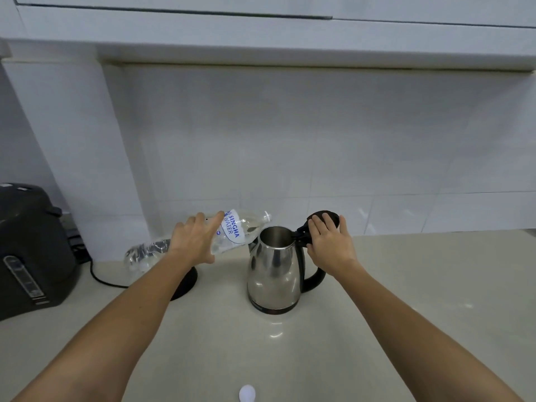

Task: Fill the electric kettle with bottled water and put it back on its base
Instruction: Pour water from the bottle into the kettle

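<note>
The stainless steel kettle (274, 274) stands upright on the surface (377, 300), lid (322, 220) flipped open. The uncapped plastic water bottle (229, 232) tilts toward its mouth. The black base (187, 282) lies just left.

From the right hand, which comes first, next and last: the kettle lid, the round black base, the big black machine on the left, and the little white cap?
1. Kettle lid: under the right hand, touching it.
2. Round black base: left of the kettle, behind the left forearm.
3. Little white cap: on the counter's near edge.
4. Big black machine: far left.
</note>
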{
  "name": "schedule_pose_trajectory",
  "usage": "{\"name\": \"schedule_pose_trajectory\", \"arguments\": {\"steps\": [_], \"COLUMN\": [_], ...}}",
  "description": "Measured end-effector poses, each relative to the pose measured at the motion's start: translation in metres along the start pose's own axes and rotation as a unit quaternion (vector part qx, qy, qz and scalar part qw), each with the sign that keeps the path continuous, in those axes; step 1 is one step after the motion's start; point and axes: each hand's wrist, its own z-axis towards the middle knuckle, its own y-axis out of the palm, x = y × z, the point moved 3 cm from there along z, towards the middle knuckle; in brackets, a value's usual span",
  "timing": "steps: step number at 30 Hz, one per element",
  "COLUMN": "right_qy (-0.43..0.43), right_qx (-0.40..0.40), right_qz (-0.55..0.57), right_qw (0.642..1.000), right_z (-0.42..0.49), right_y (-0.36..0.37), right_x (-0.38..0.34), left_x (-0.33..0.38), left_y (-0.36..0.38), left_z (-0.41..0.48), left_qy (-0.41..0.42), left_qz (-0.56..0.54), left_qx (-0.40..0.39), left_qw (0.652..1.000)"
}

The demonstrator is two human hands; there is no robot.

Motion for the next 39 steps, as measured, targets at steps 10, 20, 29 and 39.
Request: {"name": "schedule_pose_trajectory", "arguments": {"steps": [10, 20, 29, 39], "right_qy": [0.019, 0.036, 0.041, 0.041], "right_qx": [-0.037, -0.054, -0.057, -0.062], "right_qz": [0.028, 0.048, 0.053, 0.051], "right_qw": [0.999, 0.997, 0.996, 0.996], "right_z": [-0.003, -0.003, -0.003, -0.003], "right_y": [-0.004, -0.005, -0.004, -0.007], "right_x": [-0.003, -0.007, -0.009, -0.010], "left_x": [0.004, -0.002, -0.004, -0.010], "left_y": [0.000, -0.005, -0.010, -0.013], "left_z": [-0.002, -0.006, -0.007, -0.011], "left_qy": [0.022, 0.033, 0.018, 0.010], "left_qz": [0.031, 0.062, 0.048, 0.054], "left_qx": [-0.003, -0.004, -0.001, 0.000], "left_qw": [0.999, 0.998, 0.999, 0.998]}}
